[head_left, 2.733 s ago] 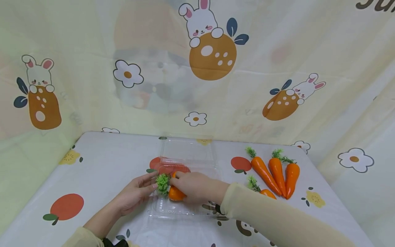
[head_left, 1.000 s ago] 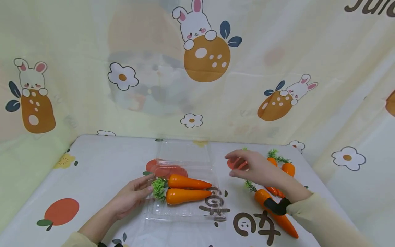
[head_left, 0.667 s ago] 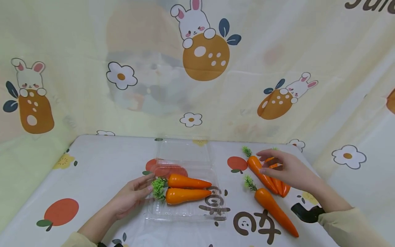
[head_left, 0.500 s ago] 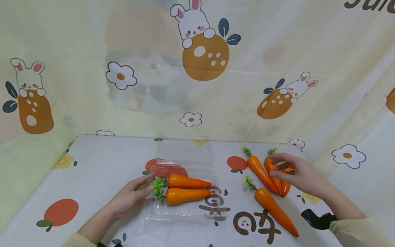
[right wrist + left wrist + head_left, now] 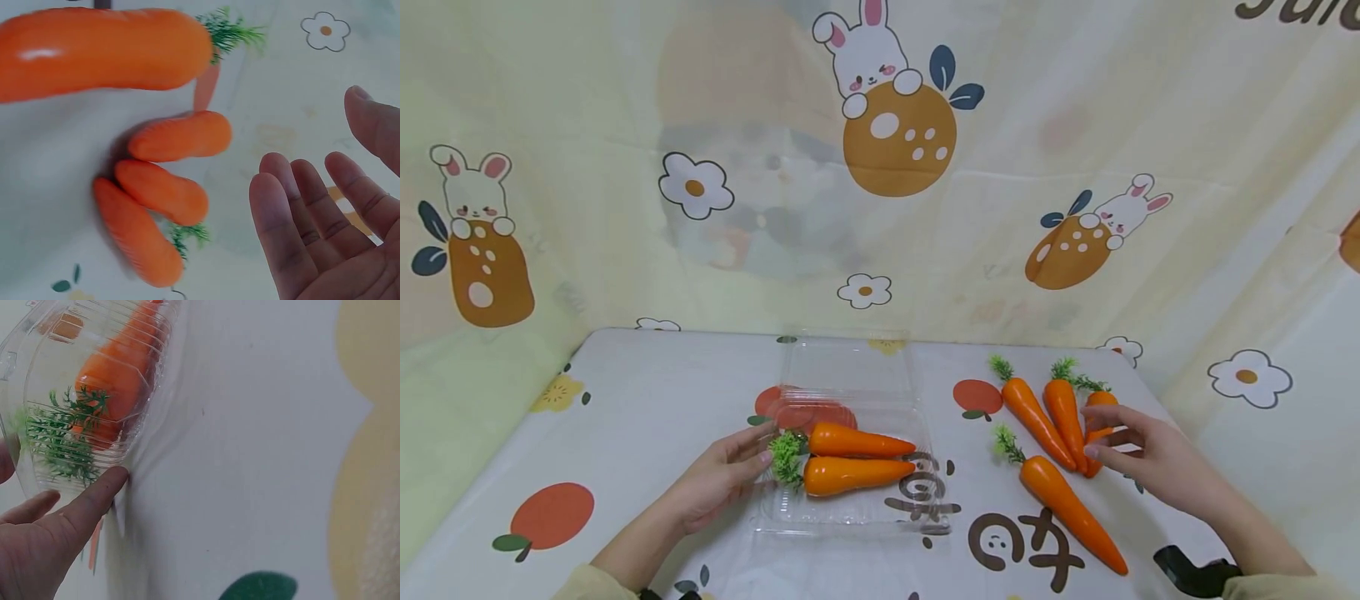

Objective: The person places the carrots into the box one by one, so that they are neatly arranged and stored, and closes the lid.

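Note:
A clear plastic clamshell container (image 5: 835, 527) lies with its lid (image 5: 850, 362) folded back. Inside are two toy carrots (image 5: 859, 477) side by side, green tops at the left. My left hand (image 5: 711, 483) rests its fairly straight fingers against the container's left side; in the left wrist view one finger (image 5: 100, 494) touches the ribbed wall. My right hand (image 5: 1165, 467), empty with fingers parted, hovers at the rightmost loose carrot (image 5: 1101, 400) and partly covers it. Beside that lie a middle carrot (image 5: 1063, 412) and a left carrot (image 5: 1033, 421).
Nearer the front, another carrot (image 5: 1071, 512) lies diagonally, its tip toward the front right. The table carries a white printed cloth (image 5: 647, 400). A rabbit-print curtain (image 5: 775, 250) rises right behind the table's back edge.
My right hand has let go of a carrot in the container, then swept right across the loose carrots to the rightmost one. My left hand has stayed at the container's side.

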Demonstrator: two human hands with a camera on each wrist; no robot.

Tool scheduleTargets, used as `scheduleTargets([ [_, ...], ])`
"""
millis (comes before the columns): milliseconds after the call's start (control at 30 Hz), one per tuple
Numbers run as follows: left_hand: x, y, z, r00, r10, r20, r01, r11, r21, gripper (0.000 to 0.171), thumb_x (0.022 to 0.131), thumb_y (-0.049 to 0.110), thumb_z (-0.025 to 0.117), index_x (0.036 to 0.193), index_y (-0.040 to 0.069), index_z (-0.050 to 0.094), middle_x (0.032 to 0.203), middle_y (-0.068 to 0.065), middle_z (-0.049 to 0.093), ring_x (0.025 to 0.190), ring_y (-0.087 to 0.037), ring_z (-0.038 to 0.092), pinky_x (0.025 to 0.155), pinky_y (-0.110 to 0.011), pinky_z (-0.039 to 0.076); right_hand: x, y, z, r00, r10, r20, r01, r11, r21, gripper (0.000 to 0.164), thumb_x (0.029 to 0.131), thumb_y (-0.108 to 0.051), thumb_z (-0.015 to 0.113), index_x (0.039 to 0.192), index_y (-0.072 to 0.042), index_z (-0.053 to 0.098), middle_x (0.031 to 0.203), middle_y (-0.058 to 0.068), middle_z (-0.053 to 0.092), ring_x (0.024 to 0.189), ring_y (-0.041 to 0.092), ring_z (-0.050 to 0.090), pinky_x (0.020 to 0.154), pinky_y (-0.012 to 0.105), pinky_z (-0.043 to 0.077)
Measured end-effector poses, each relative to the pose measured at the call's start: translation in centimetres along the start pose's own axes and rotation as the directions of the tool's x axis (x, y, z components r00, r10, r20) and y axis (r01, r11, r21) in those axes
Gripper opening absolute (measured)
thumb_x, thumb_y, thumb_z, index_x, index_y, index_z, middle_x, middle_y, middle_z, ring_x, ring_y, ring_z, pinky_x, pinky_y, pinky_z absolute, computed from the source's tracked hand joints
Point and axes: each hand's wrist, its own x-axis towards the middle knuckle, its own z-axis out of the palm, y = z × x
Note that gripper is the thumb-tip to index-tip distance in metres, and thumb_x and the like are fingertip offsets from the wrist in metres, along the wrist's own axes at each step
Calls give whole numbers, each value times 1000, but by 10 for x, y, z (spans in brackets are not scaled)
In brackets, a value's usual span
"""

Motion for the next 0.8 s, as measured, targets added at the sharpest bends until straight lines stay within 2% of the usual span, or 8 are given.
scheduleTargets([
  [200, 1, 0, -1, 1000, 4, 12, -4, 1000, -5, 72, 106, 23, 55, 161, -4, 17, 166, -29, 20, 151, -49, 29, 112, -50, 47, -1, 7, 14, 997, 59, 44, -60, 998, 17, 52, 95, -22, 74, 137, 4, 57, 124, 21, 67, 97, 24, 70, 71, 20, 59],
  [533, 0, 1, -2, 1000, 13, 25, -13, 1000, -4, 73, 106, 24, 55, 161, -5, 16, 166, -29, 19, 152, -49, 25, 113, -51, 45, 0, 11, 33, 990, 100, 98, -103, 994, 21, 53, 94, -25, 75, 135, 4, 58, 120, 16, 70, 95, 21, 66, 70, 21, 58],
  [800, 1, 1, 0, 1000, -9, -7, 9, 1000, 2, 70, 106, 22, 55, 161, -3, 20, 166, -28, 22, 152, -49, 26, 114, -53, 43, -1, 18, 49, 986, 104, 130, -115, 990, 78, 51, 93, -25, 76, 133, 2, 60, 125, 18, 70, 97, 21, 67, 73, 19, 58],
])
